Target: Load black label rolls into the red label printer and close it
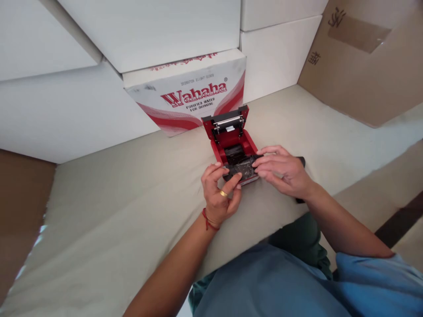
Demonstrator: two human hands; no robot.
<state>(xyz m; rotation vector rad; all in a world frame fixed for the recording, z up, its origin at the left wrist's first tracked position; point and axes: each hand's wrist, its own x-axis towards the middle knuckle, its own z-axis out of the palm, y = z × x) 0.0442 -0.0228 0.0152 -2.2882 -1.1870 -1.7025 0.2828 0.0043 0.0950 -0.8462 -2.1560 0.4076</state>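
bare left hand and right hand meet at the front of a small red device, apparently a portable printer, on a cloth-covered table.
nearest is a blue shirt; past it, bent fingers touch both sides of a dark front panel, though whether either hand grips it i cannot tell. the step in hand looks like adjusting this panel; the next move likely calls for light, even fingertip pressure. behind it the lid stands raised, near a wahaha water carton.
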